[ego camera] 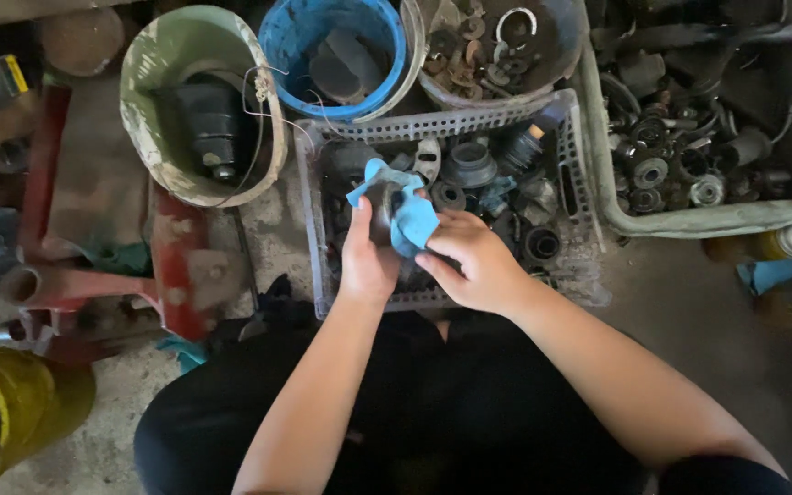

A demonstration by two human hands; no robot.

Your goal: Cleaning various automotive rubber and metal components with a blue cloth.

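Head view: left hand [366, 261] grips a dark metal part [379, 209] from below, fingers closed around it, held upright just above the white slotted crate [576, 174] of bushings and rings. Right hand [478, 263] comes in from the right, fingers pinched on a blue rag [407, 215] draped over the part's top and right flank, so rag and part touch. Green bucket [153, 87], blue bucket [288, 41] sit beyond, upper left.

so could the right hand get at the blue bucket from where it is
Probably yes: the blue bucket stands open-topped just beyond the crate, nothing covering it. But the right hand is busy with the blue cloth.
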